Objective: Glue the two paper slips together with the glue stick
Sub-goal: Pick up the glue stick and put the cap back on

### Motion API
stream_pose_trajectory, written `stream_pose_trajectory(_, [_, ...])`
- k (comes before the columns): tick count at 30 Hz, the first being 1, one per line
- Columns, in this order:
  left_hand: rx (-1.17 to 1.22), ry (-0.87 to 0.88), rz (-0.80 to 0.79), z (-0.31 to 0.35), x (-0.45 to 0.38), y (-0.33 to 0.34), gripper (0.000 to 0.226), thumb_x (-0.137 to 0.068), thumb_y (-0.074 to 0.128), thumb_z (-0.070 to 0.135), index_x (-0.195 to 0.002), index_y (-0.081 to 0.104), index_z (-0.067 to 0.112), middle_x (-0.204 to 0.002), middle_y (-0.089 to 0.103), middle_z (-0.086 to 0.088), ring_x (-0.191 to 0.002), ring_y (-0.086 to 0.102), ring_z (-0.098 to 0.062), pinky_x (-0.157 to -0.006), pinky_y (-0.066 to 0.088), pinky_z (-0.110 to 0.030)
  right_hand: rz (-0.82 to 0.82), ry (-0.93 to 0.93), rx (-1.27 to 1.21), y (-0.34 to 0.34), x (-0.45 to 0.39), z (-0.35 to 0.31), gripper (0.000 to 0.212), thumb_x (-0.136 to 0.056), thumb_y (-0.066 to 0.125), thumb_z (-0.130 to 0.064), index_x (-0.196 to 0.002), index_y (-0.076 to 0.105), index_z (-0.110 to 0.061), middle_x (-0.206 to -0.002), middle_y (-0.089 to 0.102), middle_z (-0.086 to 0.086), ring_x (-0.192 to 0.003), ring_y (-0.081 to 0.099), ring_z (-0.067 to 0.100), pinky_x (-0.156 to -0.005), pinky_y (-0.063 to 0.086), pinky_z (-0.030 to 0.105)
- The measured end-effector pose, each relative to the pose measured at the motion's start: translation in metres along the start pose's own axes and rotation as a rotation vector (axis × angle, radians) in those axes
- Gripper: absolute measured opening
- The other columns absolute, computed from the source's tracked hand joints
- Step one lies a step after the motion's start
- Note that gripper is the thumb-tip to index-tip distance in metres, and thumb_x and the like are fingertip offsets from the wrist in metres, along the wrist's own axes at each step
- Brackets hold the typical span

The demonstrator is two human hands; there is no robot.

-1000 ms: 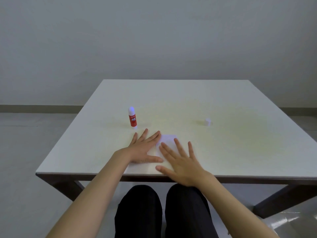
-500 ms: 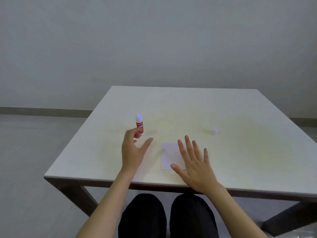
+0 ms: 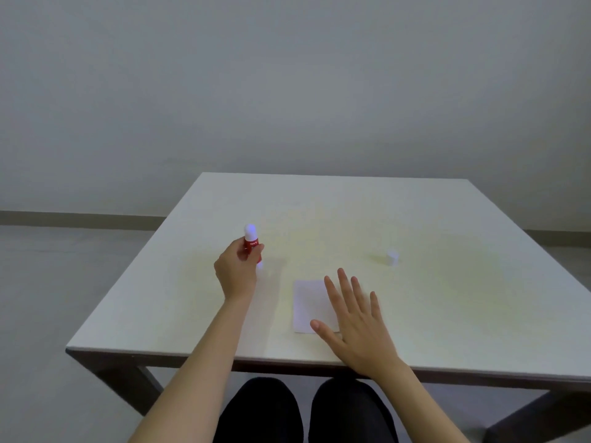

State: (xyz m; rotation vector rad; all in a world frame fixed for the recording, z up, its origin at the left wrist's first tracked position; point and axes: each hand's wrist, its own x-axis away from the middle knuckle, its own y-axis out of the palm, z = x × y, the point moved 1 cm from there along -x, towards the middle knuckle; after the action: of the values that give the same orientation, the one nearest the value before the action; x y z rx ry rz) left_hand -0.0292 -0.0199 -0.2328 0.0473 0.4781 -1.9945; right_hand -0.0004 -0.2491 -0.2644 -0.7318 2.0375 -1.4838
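Left hand point(image 3: 237, 272): left of frame centre, its fingers now curled round the red barrel of the glue stick point(image 3: 252, 243); half a second ago it was only reaching, and a second ago it lay flat on the paper.
Glue stick: upright, just left of centre; whether its base has left the table cannot be told. The tip appears uncapped, pale and rounded.
Cap point(image 3: 391, 257): a small white cylinder, probably the stick's cap, standing right of centre, well apart from both hands.
Right hand point(image 3: 358, 318): spread flat, gripping nothing, over the right side of the paper slips point(image 3: 308, 304); it has stayed there while the left withdrew.
Paper slips: a single white rectangle shows, just below frame centre near the table's point(image 3: 447, 298) front edge; whether two slips lie stacked cannot be told.
Change: pressing with both palms has given way to one hand steadying and one taking the stick.
Meaning for task: the pressing may have completed the bond, so the stick is likely being fetched for recapping, or else for another pass of glue; the frames do not settle which.
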Motion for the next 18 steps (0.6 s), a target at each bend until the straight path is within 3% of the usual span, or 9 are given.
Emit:
stream_pose_trajectory(4, [0.134, 0.009, -0.131, 0.012, 0.016, -0.007, 0.016, -0.081, 0.064, 0.026, -0.066, 0.065, 0.019, -0.059, 0.071, 0.005, -0.067, 0.062, -0.001, -0.070, 0.045, -0.021, 0.051, 0.007, -0.108, -0.005, 0.001, -0.001, 0.086, -0.079, 0.008, -0.078, -0.149, -0.013, -0.033, -0.158, -0.019, -0.012, -0.147, -0.016, 0.013, -0.116, -0.011, 0.039])
stream_pose_trajectory(6, [0.219, 0.017, -0.231, 0.017, 0.025, -0.008, 0.015, -0.082, 0.064, 0.024, -0.068, 0.067, 0.021, -0.063, 0.072, 0.007, -0.071, 0.065, 0.000, -0.077, 0.049, -0.022, 0.095, 0.031, -0.207, -0.013, 0.001, -0.004, 0.081, -0.086, 0.022, -0.069, -0.151, -0.002, -0.028, -0.161, -0.003, -0.011, -0.148, -0.006, 0.011, -0.119, -0.007, 0.038])
stream_pose_trajectory(10, [0.394, 0.028, -0.470, 0.037, 0.038, -0.004, 0.015, -0.088, 0.062, 0.018, -0.075, 0.068, 0.014, -0.080, 0.075, -0.004, -0.093, 0.069, 0.000, -0.088, 0.047, -0.026, 0.281, 0.086, -0.521, -0.033, -0.008, -0.020, 0.056, -0.095, 0.047, -0.038, -0.146, 0.031, -0.021, -0.146, 0.044, -0.006, -0.136, 0.037, 0.013, -0.116, 0.024, 0.039])
stream_pose_trajectory(13, [0.510, 0.006, -0.631, 0.056, 0.042, -0.003, 0.012, -0.090, 0.062, 0.017, -0.096, 0.071, 0.024, -0.100, 0.076, 0.004, -0.100, 0.070, -0.009, -0.084, 0.051, -0.018, 0.082, 0.089, -0.845, -0.055, -0.024, -0.033, 0.050, -0.098, 0.046, -0.024, -0.146, 0.033, -0.019, -0.128, 0.057, -0.008, -0.123, 0.048, 0.011, -0.102, 0.034, 0.025])
stream_pose_trajectory(16, [0.533, 0.013, -0.701, 0.068, 0.044, -0.005, 0.016, -0.090, 0.062, 0.016, -0.103, 0.070, 0.022, -0.103, 0.076, 0.005, -0.091, 0.069, -0.006, -0.070, 0.051, -0.013, -0.211, 0.014, -1.105, -0.071, -0.038, -0.033, 0.036, -0.098, 0.047, -0.019, -0.133, 0.052, -0.013, -0.120, 0.066, 0.003, -0.114, 0.060, 0.017, -0.103, 0.040, 0.027])
stream_pose_trajectory(18, [0.556, 0.004, -0.708, 0.072, 0.046, -0.009, 0.015, -0.089, 0.063, 0.014, -0.100, 0.070, 0.020, -0.100, 0.077, 0.005, -0.088, 0.070, -0.007, -0.067, 0.051, -0.015, -0.284, -0.021, -1.146, -0.077, -0.039, -0.030, 0.027, -0.095, 0.053, -0.019, -0.117, 0.065, -0.008, -0.111, 0.071, 0.007, -0.102, 0.068, 0.021, -0.101, 0.042, 0.027])
